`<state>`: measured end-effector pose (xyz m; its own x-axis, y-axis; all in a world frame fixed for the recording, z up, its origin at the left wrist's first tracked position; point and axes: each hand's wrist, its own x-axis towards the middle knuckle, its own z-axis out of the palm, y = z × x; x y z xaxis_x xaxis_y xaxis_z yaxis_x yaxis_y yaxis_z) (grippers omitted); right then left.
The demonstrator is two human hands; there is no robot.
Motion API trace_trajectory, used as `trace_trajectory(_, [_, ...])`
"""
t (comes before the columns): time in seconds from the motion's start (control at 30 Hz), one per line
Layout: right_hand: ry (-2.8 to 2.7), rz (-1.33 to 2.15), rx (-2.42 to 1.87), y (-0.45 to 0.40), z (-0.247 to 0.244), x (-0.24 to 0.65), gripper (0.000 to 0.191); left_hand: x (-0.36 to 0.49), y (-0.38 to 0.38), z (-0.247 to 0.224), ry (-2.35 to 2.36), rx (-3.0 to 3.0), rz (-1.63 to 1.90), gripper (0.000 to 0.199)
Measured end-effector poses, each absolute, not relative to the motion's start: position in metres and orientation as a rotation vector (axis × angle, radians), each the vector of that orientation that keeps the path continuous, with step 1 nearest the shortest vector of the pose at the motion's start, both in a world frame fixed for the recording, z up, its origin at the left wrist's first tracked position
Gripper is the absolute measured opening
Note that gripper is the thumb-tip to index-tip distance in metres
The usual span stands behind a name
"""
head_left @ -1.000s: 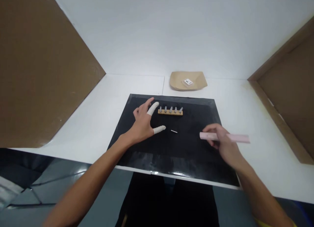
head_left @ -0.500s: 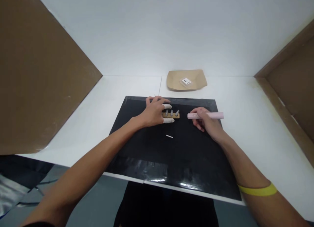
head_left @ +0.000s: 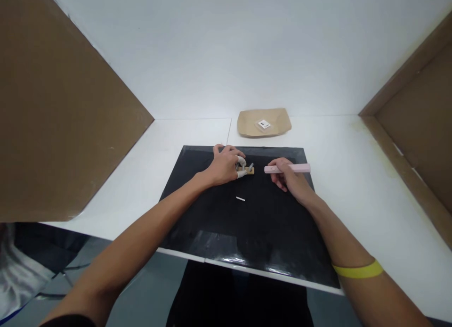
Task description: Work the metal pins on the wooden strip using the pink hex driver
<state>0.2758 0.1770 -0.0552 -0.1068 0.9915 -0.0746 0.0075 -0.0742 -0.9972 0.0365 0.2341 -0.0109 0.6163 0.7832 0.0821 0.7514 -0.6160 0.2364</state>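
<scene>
My left hand [head_left: 226,166], with white covers on two fingertips, is closed round the small tan block [head_left: 250,171] on the black mat. Grey pegs [head_left: 251,167] stand up from this block, some of them partly hidden by the fingers. To the right, my right hand [head_left: 287,176] grips a pale pink stick-shaped tool [head_left: 298,168], held level above the mat, its left end pointing toward the block. A short white stick [head_left: 240,199] lies on the mat nearer to me than the block.
Behind the black mat [head_left: 247,232], a tan paper tray [head_left: 284,122] holds a small labelled clear case [head_left: 263,124]. Brown panels stand at left [head_left: 70,105] and right [head_left: 423,110], with a white wall behind. Part of a person [head_left: 21,275] shows at lower left.
The two covered fingers of my left hand have closed in on the block and its pegs. My right hand still holds the pink tool. The whole view has shifted slightly.
</scene>
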Motion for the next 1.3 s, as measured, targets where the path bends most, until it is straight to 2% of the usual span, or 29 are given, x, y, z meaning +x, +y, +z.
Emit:
trace_trajectory(0.07, [-1.261,1.336,-1.218,0.177,-0.054,0.276,0.044,0.038,0.232,-0.011,1.277,2.700,0.267,0.005])
trace_trajectory(0.27, [-1.279,1.318,-1.234,0.176,-0.052,0.274,0.048,0.045,0.226,-0.008,1.255,2.841,0.258,0.017])
trace_trajectory(0.43, [-1.298,1.309,-1.249,0.175,-0.051,0.275,0.050,0.044,0.207,0.002,1.281,2.876,0.269,0.017])
trace_trajectory(0.73, [-1.319,1.305,-1.248,0.175,-0.052,0.276,0.047,0.006,0.110,-0.003,1.600,2.638,0.350,0.009])
trace_trajectory(1.0, [-1.343,1.292,-1.274,0.175,-0.051,0.276,0.047,-0.018,0.100,-0.020,1.773,2.409,0.345,0.009])
trace_trajectory(1.3, [-1.341,1.285,-1.308,0.174,-0.049,0.277,0.046,-0.030,0.093,-0.024,1.725,2.273,0.330,0.046])
